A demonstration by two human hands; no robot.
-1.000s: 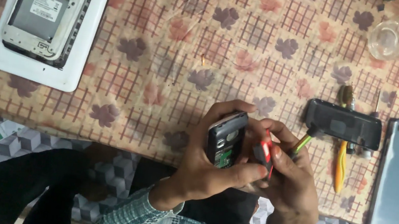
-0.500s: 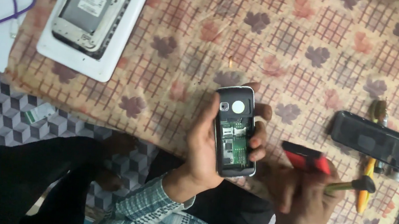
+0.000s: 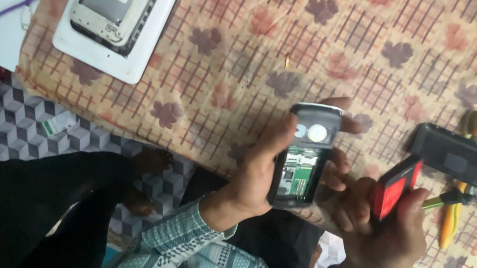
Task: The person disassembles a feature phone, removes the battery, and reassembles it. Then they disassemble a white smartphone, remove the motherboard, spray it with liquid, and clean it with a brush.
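L hand (image 3: 258,172) grips open phone (image 3: 303,156) (back off); R hand (image 3: 380,228) pinches red/black block (image 3: 395,186), prob. battery.

floral checked tablecloth (image 3: 249,39) over table; geometric cube-pattern floor (image 3: 23,133).

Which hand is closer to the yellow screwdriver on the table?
The right hand, holding a red and black battery, sits just left of the yellow screwdriver. The left hand is farther left, holding the opened phone.
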